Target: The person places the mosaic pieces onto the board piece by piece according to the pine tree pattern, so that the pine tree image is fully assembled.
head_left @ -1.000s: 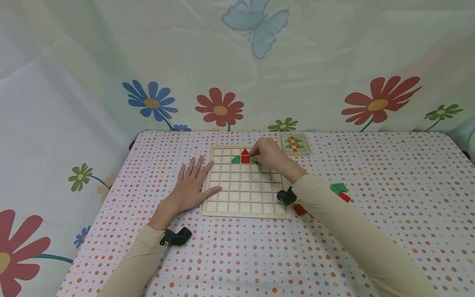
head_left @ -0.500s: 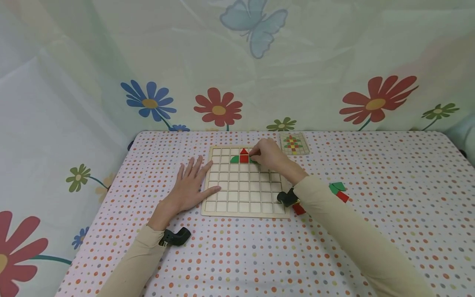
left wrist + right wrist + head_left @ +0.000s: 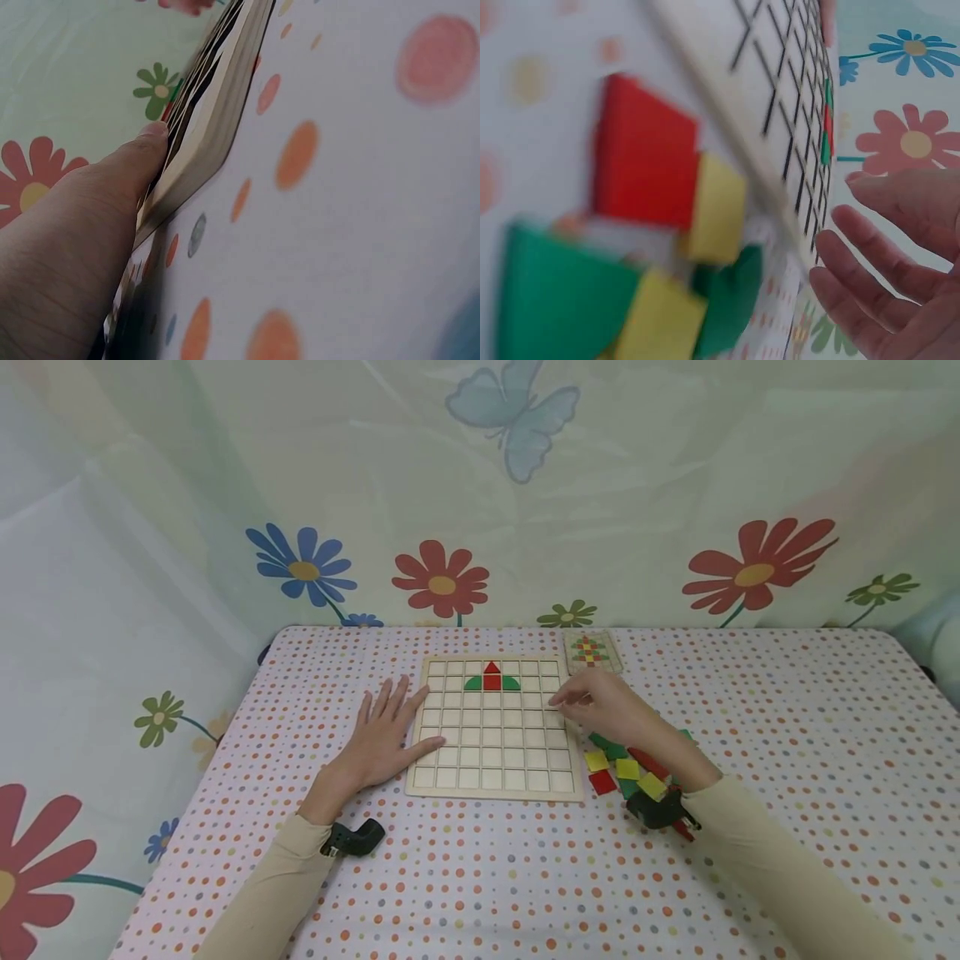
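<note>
A wooden grid board [image 3: 491,795] lies on the table. Near its far edge sit a red triangle [image 3: 491,668] and, below it, a red square [image 3: 492,682] flanked by green quarter-round pieces [image 3: 511,683]. My left hand [image 3: 381,739] rests spread at the board's left side, its thumb and index fingertip on the frame. Over the right edge hovers my right hand [image 3: 607,706], fingers loosely bent and holding nothing in the right wrist view. Below it lies a pile of loose pieces, including a red square [image 3: 602,782] and a yellow square [image 3: 627,769], partly hidden by the wrist.
A card [image 3: 615,662] printed with a tree-like pattern of coloured shapes lies behind the board's right corner. Dotted cloth [image 3: 465,893] covers the table. A flowered curtain [image 3: 630,560] hangs behind it.
My right hand has left the green quarter-round piece in the grid and moved right and nearer, uncovering that piece and several loose ones. The left hand keeps its place.
</note>
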`<state>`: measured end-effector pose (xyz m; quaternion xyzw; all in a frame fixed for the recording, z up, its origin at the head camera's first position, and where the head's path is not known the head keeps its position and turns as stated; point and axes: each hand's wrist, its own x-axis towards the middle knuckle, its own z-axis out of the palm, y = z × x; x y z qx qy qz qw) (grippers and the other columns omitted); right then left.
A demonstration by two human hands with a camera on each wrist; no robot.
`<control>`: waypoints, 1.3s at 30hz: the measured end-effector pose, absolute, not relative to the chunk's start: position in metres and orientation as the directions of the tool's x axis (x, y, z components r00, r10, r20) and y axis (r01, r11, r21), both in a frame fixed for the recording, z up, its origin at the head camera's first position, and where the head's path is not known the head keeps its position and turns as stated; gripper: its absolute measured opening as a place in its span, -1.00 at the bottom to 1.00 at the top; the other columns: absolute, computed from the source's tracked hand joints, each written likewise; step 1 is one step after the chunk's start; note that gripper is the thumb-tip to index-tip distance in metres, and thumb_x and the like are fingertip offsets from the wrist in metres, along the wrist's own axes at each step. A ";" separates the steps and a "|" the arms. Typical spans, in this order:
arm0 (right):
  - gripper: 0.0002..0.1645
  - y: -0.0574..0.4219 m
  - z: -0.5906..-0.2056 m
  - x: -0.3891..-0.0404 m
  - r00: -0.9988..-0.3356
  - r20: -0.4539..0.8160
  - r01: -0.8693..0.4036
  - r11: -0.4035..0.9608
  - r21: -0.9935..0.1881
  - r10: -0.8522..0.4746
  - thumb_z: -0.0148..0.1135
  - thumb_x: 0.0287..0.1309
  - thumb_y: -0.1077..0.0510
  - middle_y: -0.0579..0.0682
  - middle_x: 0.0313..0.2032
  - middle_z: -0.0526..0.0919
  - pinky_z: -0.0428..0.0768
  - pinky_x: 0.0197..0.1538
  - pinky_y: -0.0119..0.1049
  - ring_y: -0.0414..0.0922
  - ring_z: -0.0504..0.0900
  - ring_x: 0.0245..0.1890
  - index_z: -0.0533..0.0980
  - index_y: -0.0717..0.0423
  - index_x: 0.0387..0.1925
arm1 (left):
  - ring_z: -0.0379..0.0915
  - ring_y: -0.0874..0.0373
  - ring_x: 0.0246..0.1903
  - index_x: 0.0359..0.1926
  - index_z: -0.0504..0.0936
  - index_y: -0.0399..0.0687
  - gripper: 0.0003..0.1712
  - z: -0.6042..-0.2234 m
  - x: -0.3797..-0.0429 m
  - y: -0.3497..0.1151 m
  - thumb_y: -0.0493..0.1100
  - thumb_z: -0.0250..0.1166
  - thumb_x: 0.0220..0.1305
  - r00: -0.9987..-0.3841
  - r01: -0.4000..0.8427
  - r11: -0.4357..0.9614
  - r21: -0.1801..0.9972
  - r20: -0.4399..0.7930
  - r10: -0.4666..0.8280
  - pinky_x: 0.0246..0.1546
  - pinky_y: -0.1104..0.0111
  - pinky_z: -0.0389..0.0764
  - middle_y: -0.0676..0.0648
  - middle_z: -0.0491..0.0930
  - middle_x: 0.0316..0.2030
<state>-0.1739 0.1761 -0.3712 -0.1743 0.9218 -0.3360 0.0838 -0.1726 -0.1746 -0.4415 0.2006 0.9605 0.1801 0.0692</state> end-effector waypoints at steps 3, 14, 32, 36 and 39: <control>-0.85 0.192 -0.374 -0.162 -0.920 -0.031 -0.288 0.729 -0.621 -0.390 0.35 0.32 0.35 0.11 -0.13 0.74 0.68 0.03 0.05 0.04 0.66 -0.09 0.76 0.27 -0.13 | -0.50 -0.21 0.64 0.70 -0.03 0.04 0.07 -0.442 -0.173 -0.177 0.39 0.17 0.43 -0.913 0.354 0.859 0.370 -0.061 0.402 0.56 -0.21 -0.41 -0.22 -0.28 0.68; -0.80 0.222 -0.385 -0.149 -0.937 -0.081 -0.225 0.761 -0.608 -0.341 0.54 0.16 0.29 0.12 -0.16 0.72 0.72 -0.02 0.08 0.12 0.73 -0.13 0.76 0.25 -0.17 | -0.49 -0.23 0.64 0.70 -0.02 0.03 0.08 -0.446 -0.172 -0.179 0.46 0.10 0.43 -0.911 0.365 0.844 0.392 -0.038 0.412 0.56 -0.22 -0.41 -0.24 -0.26 0.68; -0.87 0.203 -0.372 -0.156 -0.924 -0.269 -0.102 0.854 -0.511 -0.272 0.54 0.09 0.40 0.08 -0.35 0.76 0.69 -0.27 -0.18 -0.07 0.64 -0.38 0.75 0.31 -0.28 | -0.47 -0.24 0.64 0.69 0.00 0.00 0.05 -0.442 -0.170 -0.175 0.35 0.21 0.43 -0.907 0.374 0.843 0.387 -0.037 0.419 0.55 -0.24 -0.38 -0.26 -0.26 0.67; -0.86 0.204 -0.373 -0.155 -0.930 -0.265 -0.084 0.851 -0.518 -0.253 0.55 0.10 0.38 0.09 -0.34 0.76 0.69 -0.26 -0.18 -0.06 0.63 -0.36 0.75 0.31 -0.27 | -0.47 -0.24 0.64 0.69 0.01 0.00 0.06 -0.441 -0.171 -0.174 0.35 0.21 0.43 -0.909 0.371 0.848 0.380 -0.039 0.415 0.56 -0.23 -0.38 -0.25 -0.25 0.67; -0.86 0.205 -0.373 -0.154 -0.934 -0.242 -0.098 0.840 -0.534 -0.263 0.56 0.08 0.38 0.08 -0.35 0.75 0.67 -0.28 -0.20 -0.07 0.63 -0.37 0.75 0.30 -0.28 | -0.47 -0.24 0.64 0.69 0.01 -0.01 0.06 -0.441 -0.171 -0.174 0.36 0.21 0.43 -0.910 0.370 0.850 0.376 -0.039 0.413 0.56 -0.23 -0.38 -0.26 -0.25 0.67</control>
